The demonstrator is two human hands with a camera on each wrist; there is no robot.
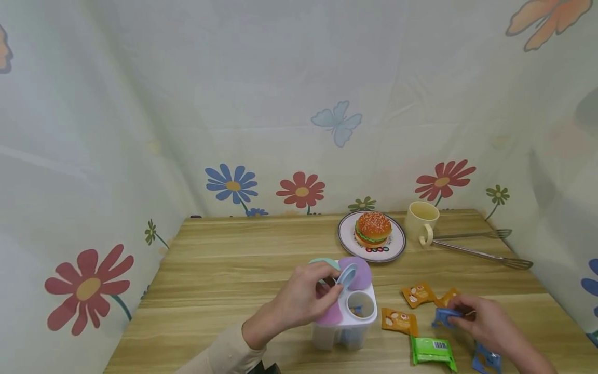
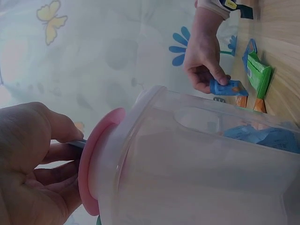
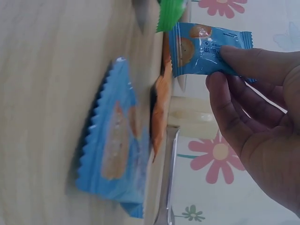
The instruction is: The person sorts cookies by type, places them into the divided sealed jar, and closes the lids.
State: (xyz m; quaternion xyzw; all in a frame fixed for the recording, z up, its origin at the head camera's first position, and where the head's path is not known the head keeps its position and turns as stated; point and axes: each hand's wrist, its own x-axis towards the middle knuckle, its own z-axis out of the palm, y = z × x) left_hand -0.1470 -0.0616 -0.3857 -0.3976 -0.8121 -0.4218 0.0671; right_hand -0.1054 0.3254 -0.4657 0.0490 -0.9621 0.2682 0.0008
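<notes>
My left hand [image 1: 303,295] pinches a light blue round lid [image 1: 348,275] between thumb and fingers, tilted up beside an uncovered round opening [image 1: 362,305]. That opening belongs to a white, see-through storage box [image 1: 322,337], whose other lids are teal, purple and pink [image 2: 89,164]. Blue packets [image 2: 262,138] show through its clear wall. Off to the right, my right hand [image 1: 488,321] holds a blue snack packet [image 3: 201,49] by one end, between thumb and fingers. Another blue packet [image 3: 112,145] lies on the table below that hand.
Several orange packets [image 1: 399,321] and a green packet [image 1: 432,350] lie right of the box. Behind them stand a plate [image 1: 345,239] with a toy hamburger [image 1: 372,228] and a cream mug [image 1: 422,221]. Two long metal utensils [image 1: 481,254] lie at the back right.
</notes>
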